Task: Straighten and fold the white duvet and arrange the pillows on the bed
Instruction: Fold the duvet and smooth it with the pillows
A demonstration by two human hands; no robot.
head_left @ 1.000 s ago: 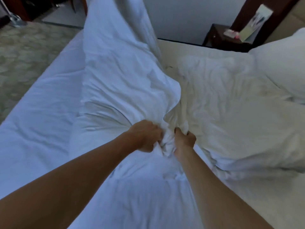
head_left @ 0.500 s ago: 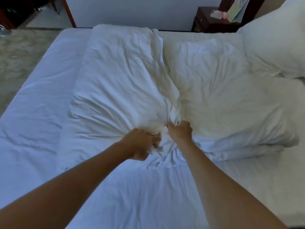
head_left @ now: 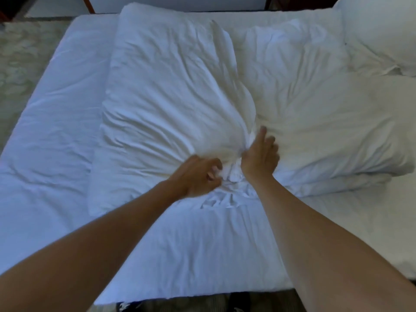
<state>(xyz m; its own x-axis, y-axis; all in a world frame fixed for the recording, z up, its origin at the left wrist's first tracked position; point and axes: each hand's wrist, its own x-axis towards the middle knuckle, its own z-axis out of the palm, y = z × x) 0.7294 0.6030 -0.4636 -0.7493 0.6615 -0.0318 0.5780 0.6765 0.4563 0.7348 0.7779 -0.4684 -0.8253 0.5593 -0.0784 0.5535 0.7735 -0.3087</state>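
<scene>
The white duvet [head_left: 171, 93] lies crumpled across the middle of the bed in two puffy halves, gathered into a bunch at its near edge. My left hand [head_left: 198, 174] has its fingers curled on that bunch of duvet fabric. Just right of the bunch, my right hand [head_left: 261, 154] has its fingers spread and straight, and its palm rests against the duvet's right half [head_left: 326, 122]. A white pillow [head_left: 382, 30] lies at the far right corner, partly cut off by the frame.
The white bed sheet [head_left: 56, 113] is bare on the left and along the near side. Patterned carpet [head_left: 13, 55] runs along the bed's left edge. The bed's near edge and dark floor [head_left: 202, 305] show at the bottom.
The lifted left half of the duvet has dropped flat onto the bed. My right hand has let go of the bunch and spread its fingers. The view has tilted down.
</scene>
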